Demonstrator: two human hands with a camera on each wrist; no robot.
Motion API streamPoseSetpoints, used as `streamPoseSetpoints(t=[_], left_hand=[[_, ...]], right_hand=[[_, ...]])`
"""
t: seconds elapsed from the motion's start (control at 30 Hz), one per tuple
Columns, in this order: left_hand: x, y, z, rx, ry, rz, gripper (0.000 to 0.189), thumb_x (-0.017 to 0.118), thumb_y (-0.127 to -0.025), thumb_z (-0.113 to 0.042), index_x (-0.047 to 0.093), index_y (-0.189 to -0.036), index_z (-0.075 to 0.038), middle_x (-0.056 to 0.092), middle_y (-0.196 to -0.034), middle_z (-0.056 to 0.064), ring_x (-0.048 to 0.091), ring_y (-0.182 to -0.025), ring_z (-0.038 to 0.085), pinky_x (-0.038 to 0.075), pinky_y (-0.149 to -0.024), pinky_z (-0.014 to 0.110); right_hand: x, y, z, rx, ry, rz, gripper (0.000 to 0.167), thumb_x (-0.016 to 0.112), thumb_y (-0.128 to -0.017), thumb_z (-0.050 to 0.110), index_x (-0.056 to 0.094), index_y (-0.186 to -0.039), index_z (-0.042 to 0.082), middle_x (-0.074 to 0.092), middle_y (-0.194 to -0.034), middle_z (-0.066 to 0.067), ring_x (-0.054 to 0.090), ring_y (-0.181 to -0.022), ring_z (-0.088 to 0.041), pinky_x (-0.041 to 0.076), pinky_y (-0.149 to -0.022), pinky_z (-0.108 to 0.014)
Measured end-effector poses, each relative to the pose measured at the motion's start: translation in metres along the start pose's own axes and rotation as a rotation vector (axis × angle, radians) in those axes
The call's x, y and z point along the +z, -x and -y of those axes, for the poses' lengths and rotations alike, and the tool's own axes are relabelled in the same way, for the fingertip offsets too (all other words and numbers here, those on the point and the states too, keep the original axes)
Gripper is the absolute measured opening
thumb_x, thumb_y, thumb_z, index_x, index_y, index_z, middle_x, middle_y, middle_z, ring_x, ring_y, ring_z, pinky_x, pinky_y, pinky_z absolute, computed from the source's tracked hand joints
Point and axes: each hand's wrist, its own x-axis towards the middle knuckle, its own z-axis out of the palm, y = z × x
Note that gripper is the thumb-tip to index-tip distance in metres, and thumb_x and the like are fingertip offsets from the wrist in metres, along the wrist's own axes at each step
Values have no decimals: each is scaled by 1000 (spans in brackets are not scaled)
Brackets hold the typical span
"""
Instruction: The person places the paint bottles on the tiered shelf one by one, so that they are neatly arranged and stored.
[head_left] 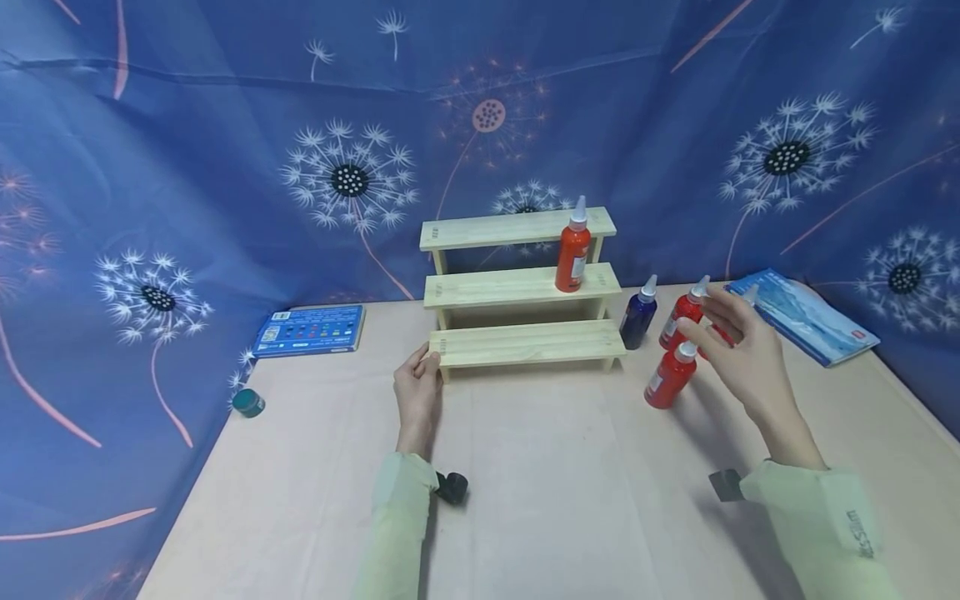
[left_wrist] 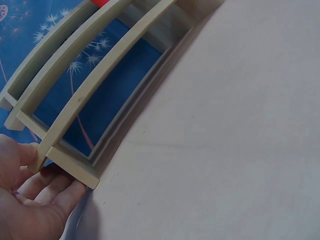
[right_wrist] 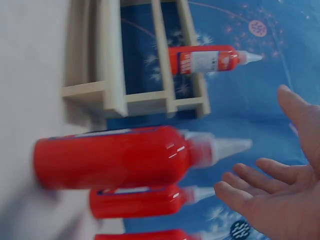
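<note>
My left hand (head_left: 417,387) pinches the left end of the lowest step of a three-step wooden display rack (head_left: 525,343), thumb above and fingers beneath in the left wrist view. A red squeeze bottle (head_left: 573,254) with a pointed clear nozzle stands on the middle step, towards the right. My right hand (head_left: 742,354) hovers by the bottles right of the rack, its fingers apart and holding nothing. The nearest red bottle (right_wrist: 110,157) stands upright on the table. Behind it are a second red bottle (head_left: 684,312) and a third, partly hidden by the hand. A dark blue bottle (head_left: 638,312) stands beside them.
A blue book (head_left: 309,330) lies at the back left, with a small green-lidded jar (head_left: 248,403) near the table's left edge. Another blue-white book (head_left: 810,317) lies at the back right. A blue dandelion-print cloth (head_left: 480,50) hangs behind.
</note>
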Motion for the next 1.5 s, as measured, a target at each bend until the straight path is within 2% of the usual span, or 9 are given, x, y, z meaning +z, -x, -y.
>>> streamPoseSetpoints(t=[0.13, 0.2, 0.47, 0.63, 1.0, 1.3, 1.5], left_hand=[[-1, -1, 0, 9, 12, -7, 40, 55, -100, -15, 53, -139, -5, 69, -115, 18, 67, -109, 26, 56, -86, 28], [-2, -1, 0, 14, 21, -9, 39, 56, -100, -14, 53, -138, -4, 69, -115, 18, 67, -108, 27, 56, -85, 28], [-3, -3, 2, -2, 14, -6, 40, 56, -100, -14, 53, -138, -5, 69, -115, 17, 67, -108, 26, 56, -83, 25], [-3, -3, 1, 7, 15, -5, 40, 56, -100, -14, 53, -138, -5, 70, -114, 18, 67, -107, 26, 57, -81, 23], [-2, -4, 1, 10, 33, -5, 39, 55, -100, -13, 53, -139, -5, 70, -113, 18, 68, -107, 26, 57, -83, 25], [2, -2, 0, -4, 36, -11, 38, 56, -100, -14, 55, -137, -6, 70, -113, 17, 68, -107, 24, 56, -84, 25], [2, -2, -1, -3, 41, -17, 38, 57, -100, -14, 56, -137, -5, 70, -112, 18, 68, -106, 26, 56, -85, 28]], right_hand=[[4, 7, -15, 45, -2, 44, 81, 62, -94, 43, 20, -156, 10, 35, -153, -22, 35, -138, -42, 36, -109, -50], [8, 9, -23, 72, -14, 67, 83, 62, -94, 43, 17, -156, 9, 33, -154, -24, 34, -138, -45, 35, -106, -59], [27, 18, -49, 174, -21, 112, 95, 65, -91, 46, 10, -156, 3, 28, -154, -29, 34, -136, -50, 38, -102, -61], [33, 20, -58, 204, -4, 140, 97, 67, -91, 45, 9, -155, 2, 28, -152, -32, 33, -136, -52, 39, -101, -63], [43, 22, -64, 222, -30, 156, 95, 67, -90, 46, 10, -158, 11, 30, -154, -27, 34, -136, -50, 37, -103, -65], [46, 20, -72, 248, -5, 130, 87, 65, -92, 45, 17, -157, 11, 33, -153, -26, 38, -134, -50, 41, -101, -63], [48, 17, -73, 220, 10, 120, 82, 65, -93, 41, 25, -154, 6, 38, -149, -27, 39, -134, -49, 39, -102, -64]])
